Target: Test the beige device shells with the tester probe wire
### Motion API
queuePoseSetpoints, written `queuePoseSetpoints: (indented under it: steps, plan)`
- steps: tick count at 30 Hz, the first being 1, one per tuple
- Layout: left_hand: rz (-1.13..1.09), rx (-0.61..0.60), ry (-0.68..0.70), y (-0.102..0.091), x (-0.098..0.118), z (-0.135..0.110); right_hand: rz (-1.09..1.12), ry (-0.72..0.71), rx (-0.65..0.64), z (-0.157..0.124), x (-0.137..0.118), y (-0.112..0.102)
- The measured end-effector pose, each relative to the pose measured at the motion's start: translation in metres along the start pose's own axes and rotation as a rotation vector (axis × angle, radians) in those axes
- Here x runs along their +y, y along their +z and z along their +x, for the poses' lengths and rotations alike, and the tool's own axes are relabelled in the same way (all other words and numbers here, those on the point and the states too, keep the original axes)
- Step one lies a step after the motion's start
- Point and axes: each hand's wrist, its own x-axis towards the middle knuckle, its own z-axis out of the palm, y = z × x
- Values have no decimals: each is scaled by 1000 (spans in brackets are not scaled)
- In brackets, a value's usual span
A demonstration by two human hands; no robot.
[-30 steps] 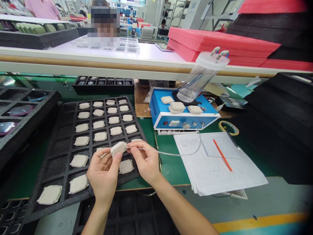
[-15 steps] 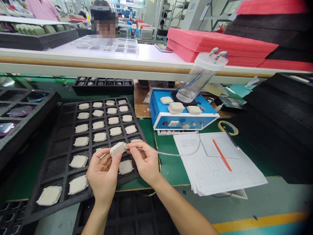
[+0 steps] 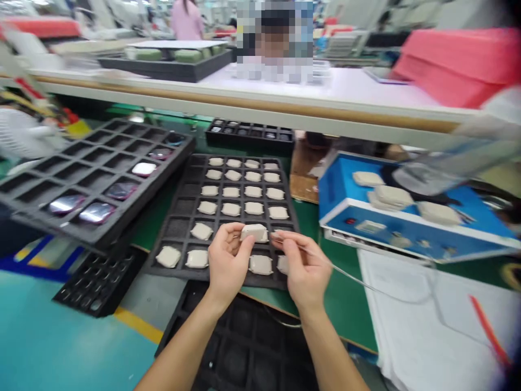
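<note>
Left hand [image 3: 228, 262] half-curled, thumb and fingers pinching a beige squarish casing [image 3: 253, 231]. My right hand [image 3: 310, 269], just beside it, pinches a thin clear tube [image 3: 350, 276], fingers bent. Black foam tray [image 3: 184, 206] below and beyond my hands.

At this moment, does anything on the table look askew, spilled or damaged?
Slightly: in the foam tray, the front-left beige case sits turned in its compartment, while the case beside it lies squarer. A few similar cases rest on the blue box, outside the tray. I see no spill; blur could hide small damage.
</note>
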Motion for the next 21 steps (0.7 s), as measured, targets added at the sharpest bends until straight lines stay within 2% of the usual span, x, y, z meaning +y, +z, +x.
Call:
queuePoseSetpoints:
  steps: [2,4,6,8,10,15,19,21]
  plan:
    - [233,67,84,-29,5,10,21,19,24,-2,1,1]
    - [550,158,143,-66,8,22,34,33,23,-4,1,1]
    - [833,198,96,-99,8,33,34,44,12,-5,0,1]
    - [992,190,19,-120,5,41,22,49,7,-6,-1,1]
    - [1052,181,-7,-128,2,42,8,56,7,-6,-1,0]
    - [1054,217,55,-121,1,23,11,85,21,-10,-1,1]
    - [916,233,106,-121,-4,15,29,87,29,-11,-1,3]
    - [776,273,136,-125,-6,12,59,111,36,-8,-2,4]
